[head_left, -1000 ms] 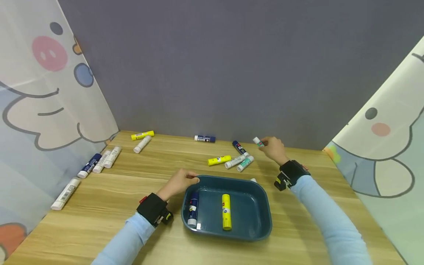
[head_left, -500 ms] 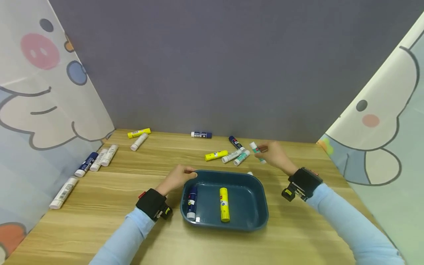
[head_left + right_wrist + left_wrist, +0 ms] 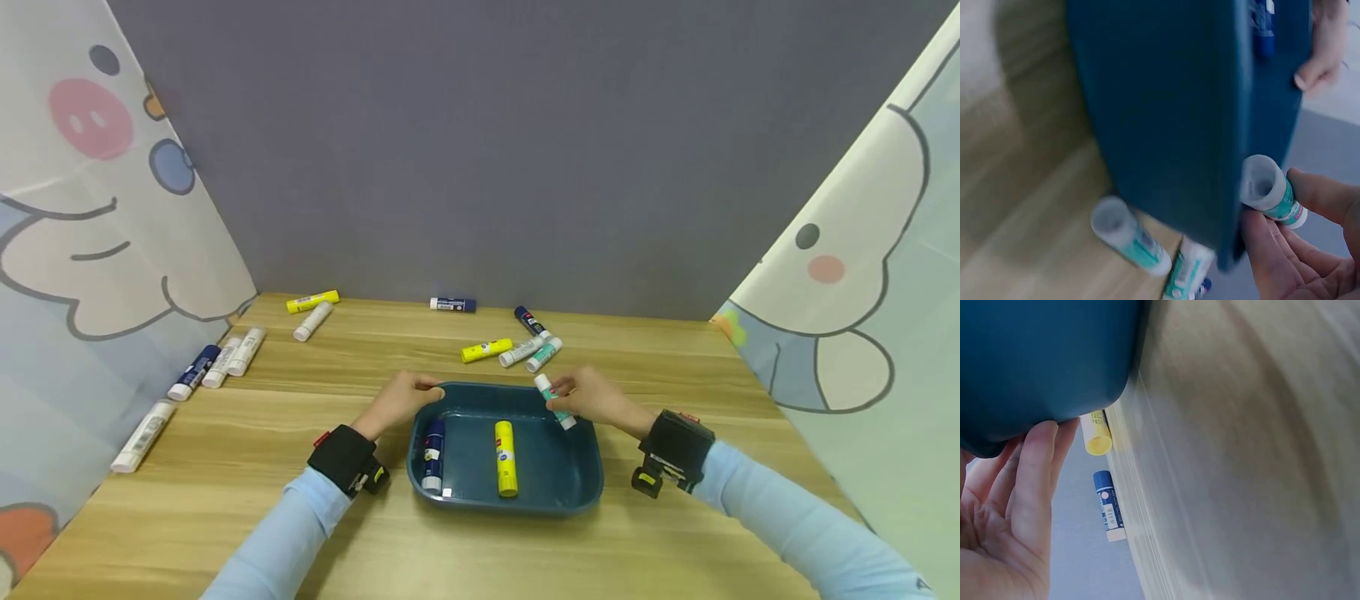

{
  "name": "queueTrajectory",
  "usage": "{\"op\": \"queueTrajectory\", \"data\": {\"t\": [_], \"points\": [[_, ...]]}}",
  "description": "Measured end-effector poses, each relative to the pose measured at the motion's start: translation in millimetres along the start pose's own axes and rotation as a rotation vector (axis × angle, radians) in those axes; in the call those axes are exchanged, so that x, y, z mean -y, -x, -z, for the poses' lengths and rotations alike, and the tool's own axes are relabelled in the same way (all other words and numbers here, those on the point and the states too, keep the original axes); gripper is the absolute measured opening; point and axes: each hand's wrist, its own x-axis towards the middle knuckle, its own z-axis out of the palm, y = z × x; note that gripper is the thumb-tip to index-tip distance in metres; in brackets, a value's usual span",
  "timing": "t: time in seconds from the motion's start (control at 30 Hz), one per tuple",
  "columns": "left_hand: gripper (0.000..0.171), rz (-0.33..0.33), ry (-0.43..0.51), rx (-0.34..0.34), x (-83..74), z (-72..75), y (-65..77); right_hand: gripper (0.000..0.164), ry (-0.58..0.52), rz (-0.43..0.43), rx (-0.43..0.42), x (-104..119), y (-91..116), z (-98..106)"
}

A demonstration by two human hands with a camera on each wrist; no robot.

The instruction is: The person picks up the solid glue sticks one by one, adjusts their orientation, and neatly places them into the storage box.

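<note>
A dark teal plastic tray [image 3: 525, 507] stands on the table before me, holding a navy glue stick [image 3: 432, 456] at its left and a yellow glue stick [image 3: 506, 458] near its middle. My left hand [image 3: 399, 403] grips the tray's back left corner, thumb over the rim and fingers [image 3: 1032, 481] along the outer wall. Between thumb and fingers my right hand [image 3: 596, 396] pinches a white-and-green glue stick [image 3: 553, 402], tilted over the tray's back right corner. Close to the rim in the right wrist view, that stick turns a hollow white end to the camera.
Behind the tray lie a yellow [image 3: 487, 350], a white [image 3: 521, 351], a green-and-white [image 3: 543, 354] and a navy glue stick [image 3: 532, 322]. Another green-and-white stick [image 3: 1132, 237] lies beside the tray's wall. Several more glue sticks [image 3: 146, 436] lie at the left. A grey panel [image 3: 480, 150] closes the back.
My right hand has brought the white-and-green glue stick from the back right, toward me and leftward, over the tray's corner. The left hand keeps its grip on the rim.
</note>
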Motion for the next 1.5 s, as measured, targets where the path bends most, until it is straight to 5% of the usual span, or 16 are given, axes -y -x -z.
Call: {"op": "queueTrajectory", "data": {"t": [0.27,0.67,0.93,1.2,1.5], "points": [[0.027,-0.011,-0.008,-0.002,0.8,0.6,-1.4,0.044,0.031,-0.006,0.031,8.4,7.1,-24.7],[0.027,0.007,-0.012,0.005,-1.8,1.2,0.8,0.049,0.227,-0.027,0.08,12.7,10.9,-61.9],[0.026,0.008,-0.012,-0.002,-1.2,0.9,0.4,0.048,0.176,0.013,0.138,13.0,12.2,-59.0],[0.027,0.014,-0.002,0.005,-0.8,1.1,1.1,0.047,0.055,-0.074,0.126,22.8,15.4,-55.5],[0.028,-0.025,0.016,-0.001,-2.3,2.2,1.8,0.049,-0.035,0.024,0.093,19.0,16.6,-34.6]]}}
